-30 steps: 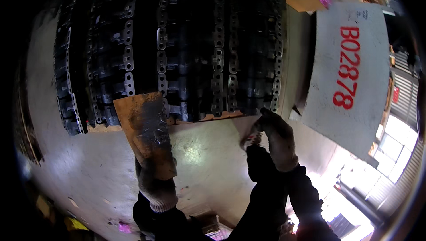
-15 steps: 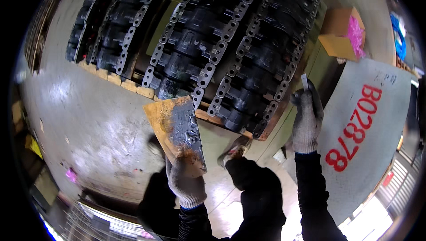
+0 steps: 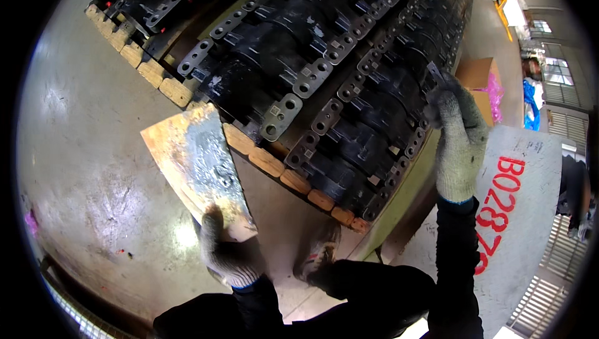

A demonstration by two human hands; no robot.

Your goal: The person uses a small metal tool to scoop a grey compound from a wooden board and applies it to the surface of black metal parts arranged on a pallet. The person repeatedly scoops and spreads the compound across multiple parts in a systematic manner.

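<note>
We see a wooden board (image 3: 198, 180) reaching up and away from the left hand (image 3: 229, 253), its top smeared with grey paste (image 3: 215, 158). That gloved hand clamps the board's near end, thumb on top. Well off to its right, the gloved right hand (image 3: 460, 133) pinches a small flat blade (image 3: 433, 72) at its fingertips; the blade is blurred against the dark background, so we cannot tell whether it touches anything. Between and beyond the hands, rows of black metal parts (image 3: 240, 83) with holed plates lie on a wooden pallet (image 3: 267, 162). Just beyond the right hand stands an open cardboard box (image 3: 475, 72) with pink wrap (image 3: 495, 98); to its lower right, we see a grey panel (image 3: 530, 214) with red markings. A shoe (image 3: 322, 253) shows right of the left hand.
</note>
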